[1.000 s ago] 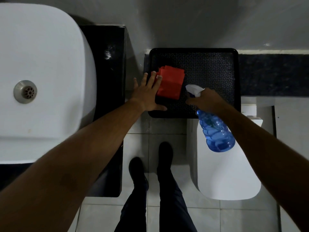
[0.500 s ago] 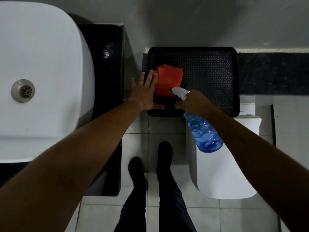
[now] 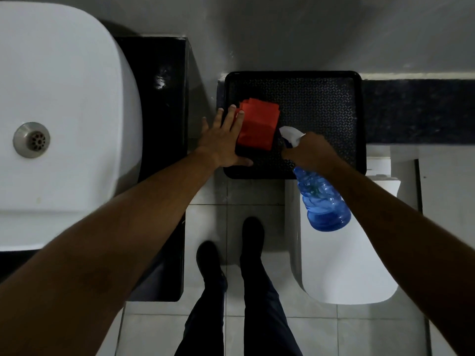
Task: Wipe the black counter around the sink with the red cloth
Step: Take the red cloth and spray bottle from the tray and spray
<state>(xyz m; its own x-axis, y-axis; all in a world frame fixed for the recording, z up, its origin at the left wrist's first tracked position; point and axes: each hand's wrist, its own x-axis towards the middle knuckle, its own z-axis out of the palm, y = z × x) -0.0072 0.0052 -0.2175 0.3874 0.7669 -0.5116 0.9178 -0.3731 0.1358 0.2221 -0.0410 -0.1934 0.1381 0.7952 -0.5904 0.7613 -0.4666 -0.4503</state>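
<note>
Since a second ago, right hand with blue spray bottle shifted left, nozzle now just beside red cloth. Head view: left hand flat, fingers spread, fingertips on cloth's 9 o'clock edge, gripping nothing. Right grip closed round bottle neck. Cloth lies folded in black tray, 3 o'clock of the black table and white sink.

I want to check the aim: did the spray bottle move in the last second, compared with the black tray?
Yes. The spray bottle moved left along the tray; its nozzle now sits close to the red cloth.
</note>
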